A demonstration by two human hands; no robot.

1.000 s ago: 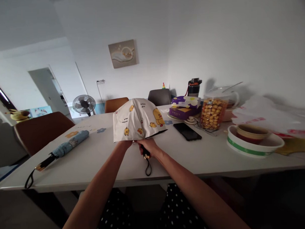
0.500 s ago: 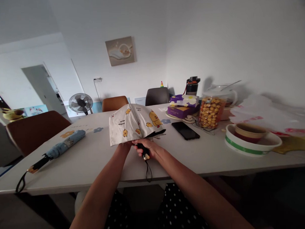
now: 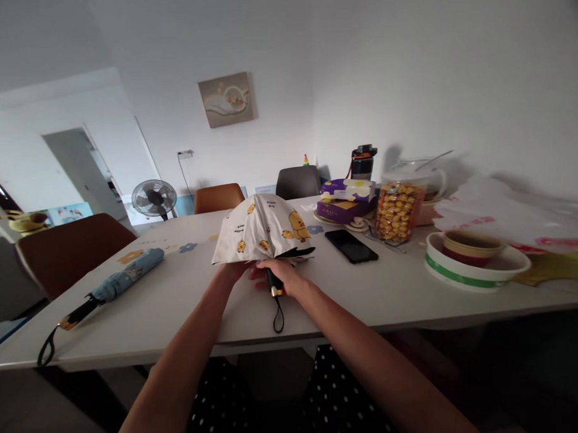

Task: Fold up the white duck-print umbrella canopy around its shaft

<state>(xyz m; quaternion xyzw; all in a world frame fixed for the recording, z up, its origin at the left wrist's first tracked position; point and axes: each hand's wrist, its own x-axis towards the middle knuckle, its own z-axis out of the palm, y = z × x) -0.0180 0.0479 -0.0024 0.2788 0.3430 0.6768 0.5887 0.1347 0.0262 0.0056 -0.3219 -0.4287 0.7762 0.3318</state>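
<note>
Black handle nearest, right hand wrapped on it. Left hand mostly under duck-print umbrella; can't tell its grip. Umbrella's at counter middle, canopy loose. Blue umbrella left, phone right. Fan behind.

Umbrella canopy — creased cloth; phone screen — smooth, glossy.

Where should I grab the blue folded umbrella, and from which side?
Probably by its black handle, from the near side with your left hand, the closer one: the blue folded umbrella lies aslant, its slim, straight handle towards the near edge of the table, its bulkier cloth pointing away.
</note>
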